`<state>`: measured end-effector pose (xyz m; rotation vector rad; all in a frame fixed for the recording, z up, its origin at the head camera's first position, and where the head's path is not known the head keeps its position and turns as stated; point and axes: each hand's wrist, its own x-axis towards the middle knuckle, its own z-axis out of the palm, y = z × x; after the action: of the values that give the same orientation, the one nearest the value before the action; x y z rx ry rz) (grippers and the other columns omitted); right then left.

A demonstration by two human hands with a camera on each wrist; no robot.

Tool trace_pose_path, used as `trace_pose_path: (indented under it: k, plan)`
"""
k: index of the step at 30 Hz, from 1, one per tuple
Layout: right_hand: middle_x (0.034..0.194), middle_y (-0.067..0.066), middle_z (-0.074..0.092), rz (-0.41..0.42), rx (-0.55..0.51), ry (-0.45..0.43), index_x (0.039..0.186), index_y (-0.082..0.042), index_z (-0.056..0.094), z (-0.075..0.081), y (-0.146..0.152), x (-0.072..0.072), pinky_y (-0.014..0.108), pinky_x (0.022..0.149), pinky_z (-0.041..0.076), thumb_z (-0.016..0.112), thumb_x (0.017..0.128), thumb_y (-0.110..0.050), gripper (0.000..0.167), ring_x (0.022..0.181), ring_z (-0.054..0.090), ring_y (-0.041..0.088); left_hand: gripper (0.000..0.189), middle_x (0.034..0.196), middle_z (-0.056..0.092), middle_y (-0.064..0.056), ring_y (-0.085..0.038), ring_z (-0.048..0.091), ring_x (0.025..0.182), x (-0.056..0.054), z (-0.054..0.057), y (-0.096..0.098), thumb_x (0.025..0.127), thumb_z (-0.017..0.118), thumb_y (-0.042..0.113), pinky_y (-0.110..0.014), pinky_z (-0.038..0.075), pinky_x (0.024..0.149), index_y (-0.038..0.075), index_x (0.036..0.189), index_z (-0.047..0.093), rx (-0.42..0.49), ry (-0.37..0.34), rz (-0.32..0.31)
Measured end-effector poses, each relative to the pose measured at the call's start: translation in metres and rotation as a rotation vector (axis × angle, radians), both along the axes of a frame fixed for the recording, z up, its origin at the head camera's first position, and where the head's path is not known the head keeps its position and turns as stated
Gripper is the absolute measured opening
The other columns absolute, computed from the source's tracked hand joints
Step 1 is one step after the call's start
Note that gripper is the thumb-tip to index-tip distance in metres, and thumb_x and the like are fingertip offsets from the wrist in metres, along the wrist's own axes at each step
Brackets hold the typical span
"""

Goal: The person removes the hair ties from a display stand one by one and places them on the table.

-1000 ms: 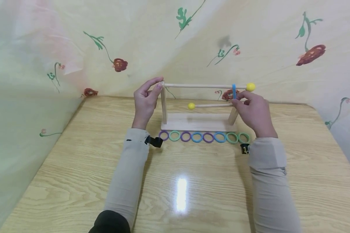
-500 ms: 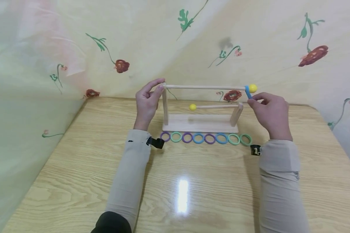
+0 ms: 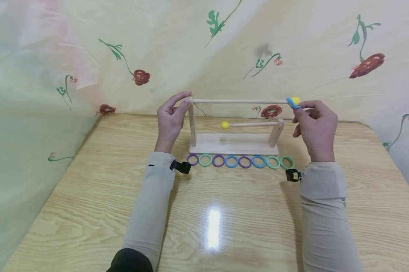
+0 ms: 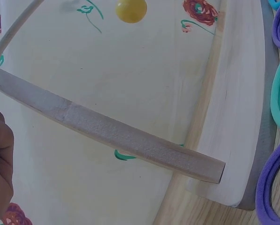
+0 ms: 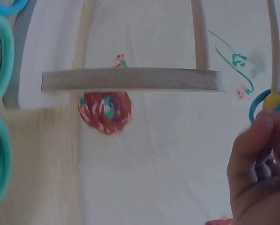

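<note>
A wooden stand [image 3: 236, 144] has two posts, each carrying a horizontal rod with a yellow ball on its end. My left hand [image 3: 170, 119] grips the taller left post at its top, thumb in front and index finger over it. At the other end of the upper rod [image 3: 239, 101], my right hand [image 3: 318, 130] pinches a blue hair tie [image 3: 289, 102] between thumb and index finger. The tie lies slantwise across the yellow ball [image 3: 295, 100]; in the right wrist view the blue loop [image 5: 253, 110] rings the ball [image 5: 272, 101].
Several purple, green and blue hair ties lie in a row along the stand's front edge, from a purple one [image 3: 192, 165] to a green one [image 3: 287, 169]. The shorter post [image 3: 276, 133] holds the lower rod [image 3: 253, 124]. A flowered cloth [image 3: 177, 56] hangs behind the wooden table [image 3: 190, 226].
My right hand has moved right, sliding the blue hair tie along the upper rod to its end and partly over the yellow ball. The left hand stays on the post.
</note>
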<state>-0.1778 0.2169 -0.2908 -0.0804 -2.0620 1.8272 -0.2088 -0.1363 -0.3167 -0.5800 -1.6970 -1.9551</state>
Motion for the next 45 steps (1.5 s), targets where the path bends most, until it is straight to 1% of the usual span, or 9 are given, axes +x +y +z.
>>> trace_pose_path:
  k: [2, 4, 8, 13, 19, 26, 34, 39, 45]
  plan:
    - [0.072, 0.007, 0.064, 0.065, -0.175, 0.024, 0.103, -0.002, 0.066, -0.001, 0.001, 0.000, 0.022, 0.040, 0.049, 0.068, 0.095, -0.005, 0.008, 0.040, 0.052, 0.014, 0.027, 0.045, 0.035, 0.004, -0.009, 0.024, 0.035, 0.000, 0.000, 0.000, 0.099, 0.067, 0.012, -0.022, 0.019, 0.033, -0.002, 0.122, 0.069, -0.006, 0.000, 0.005]
    - [0.074, 0.010, 0.066, 0.112, -0.300, 0.041, 0.103, 0.000, 0.064, -0.001, 0.002, 0.000, 0.023, 0.040, 0.050, 0.070, 0.094, -0.003, 0.011, 0.041, 0.054, 0.016, 0.027, 0.045, 0.035, 0.004, -0.009, 0.024, 0.035, 0.000, 0.000, 0.000, 0.099, 0.067, 0.013, -0.022, 0.020, 0.033, -0.002, 0.122, 0.069, -0.009, -0.001, 0.004]
    - [0.079, 0.014, 0.071, 0.166, -0.399, 0.066, 0.104, 0.003, 0.062, -0.001, 0.002, 0.000, 0.027, 0.042, 0.054, 0.073, 0.092, -0.002, 0.017, 0.042, 0.056, 0.018, 0.027, 0.045, 0.034, 0.004, -0.008, 0.024, 0.035, 0.000, 0.000, -0.001, 0.099, 0.066, 0.014, -0.022, 0.019, 0.033, -0.001, 0.122, 0.070, -0.007, -0.004, 0.004]
    - [0.085, 0.016, 0.073, 0.176, -0.405, 0.089, 0.105, 0.005, 0.063, -0.002, 0.003, -0.001, 0.028, 0.043, 0.055, 0.073, 0.092, -0.002, 0.017, 0.041, 0.057, 0.020, 0.029, 0.045, 0.035, 0.004, -0.008, 0.024, 0.034, 0.001, -0.002, -0.002, 0.099, 0.066, 0.015, -0.022, 0.019, 0.032, -0.003, 0.123, 0.068, -0.002, -0.008, 0.003]
    - [0.088, 0.017, 0.072, 0.097, -0.425, 0.136, 0.106, 0.004, 0.064, -0.003, 0.008, 0.001, 0.028, 0.042, 0.054, 0.074, 0.092, -0.004, 0.019, 0.040, 0.056, 0.021, 0.029, 0.044, 0.036, 0.003, -0.009, 0.025, 0.034, 0.001, -0.003, -0.002, 0.100, 0.065, 0.015, -0.022, 0.020, 0.033, -0.003, 0.123, 0.068, -0.015, 0.003, 0.007]
    - [0.085, 0.014, 0.071, 0.010, -0.485, 0.086, 0.107, 0.000, 0.062, -0.002, 0.022, 0.005, 0.030, 0.044, 0.056, 0.076, 0.091, -0.009, 0.023, 0.041, 0.058, 0.021, 0.030, 0.045, 0.036, 0.003, -0.008, 0.025, 0.034, 0.003, -0.003, -0.001, 0.099, 0.067, 0.018, -0.022, 0.021, 0.032, -0.002, 0.122, 0.069, -0.018, -0.009, 0.006]
    - [0.087, 0.014, 0.074, 0.067, -0.420, 0.045, 0.110, 0.004, 0.063, -0.003, 0.044, 0.019, 0.028, 0.046, 0.057, 0.074, 0.090, -0.001, 0.023, 0.044, 0.062, 0.021, 0.030, 0.045, 0.037, 0.004, -0.008, 0.026, 0.034, 0.003, -0.004, -0.002, 0.099, 0.066, 0.016, -0.022, 0.021, 0.032, -0.003, 0.122, 0.068, -0.014, -0.003, 0.002]
    - [0.092, 0.012, 0.075, 0.110, -0.369, 0.038, 0.110, 0.004, 0.066, -0.009, 0.063, 0.031, 0.029, 0.048, 0.058, 0.074, 0.090, -0.004, 0.024, 0.046, 0.064, 0.021, 0.029, 0.044, 0.037, 0.004, -0.008, 0.026, 0.034, 0.003, -0.003, -0.001, 0.100, 0.066, 0.013, -0.022, 0.021, 0.032, -0.004, 0.122, 0.068, -0.011, -0.002, -0.003]
    - [0.090, 0.008, 0.075, 0.148, -0.244, -0.033, 0.110, 0.001, 0.068, -0.016, 0.082, 0.042, 0.028, 0.052, 0.059, 0.071, 0.094, -0.006, 0.018, 0.050, 0.066, 0.020, 0.028, 0.044, 0.037, 0.004, -0.009, 0.026, 0.034, 0.005, -0.001, -0.003, 0.100, 0.066, 0.014, -0.022, 0.021, 0.032, -0.002, 0.122, 0.069, -0.016, -0.019, -0.001]
